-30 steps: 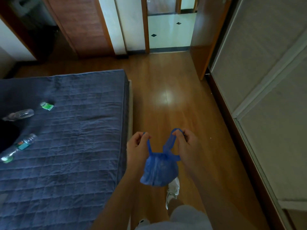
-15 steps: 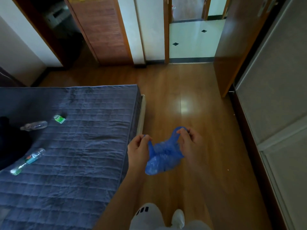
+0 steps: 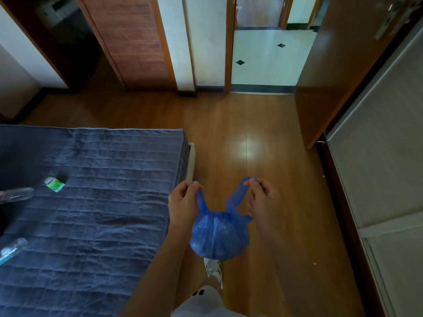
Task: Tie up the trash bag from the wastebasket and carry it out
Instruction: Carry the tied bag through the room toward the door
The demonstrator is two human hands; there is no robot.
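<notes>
A small blue trash bag (image 3: 219, 237) hangs in the air over the wooden floor, bulging at the bottom. Two handle loops rise from its gathered neck. My left hand (image 3: 184, 203) pinches the left loop at its top. My right hand (image 3: 263, 199) pinches the right loop. The two hands are held apart, so the loops spread into a V above the bag. No wastebasket is in view.
A bed with a dark blue quilt (image 3: 91, 213) fills the left, with plastic bottles (image 3: 16, 195) and a green packet (image 3: 54, 184) on it. An open wooden door (image 3: 325, 76) and a doorway to a white tiled floor (image 3: 265, 58) lie ahead. Pale wardrobe panels (image 3: 377, 168) line the right.
The bag was bunched up between my hands half a second ago; now it hangs lower with the loops pulled apart. I have stepped forward and the doorway looks nearer.
</notes>
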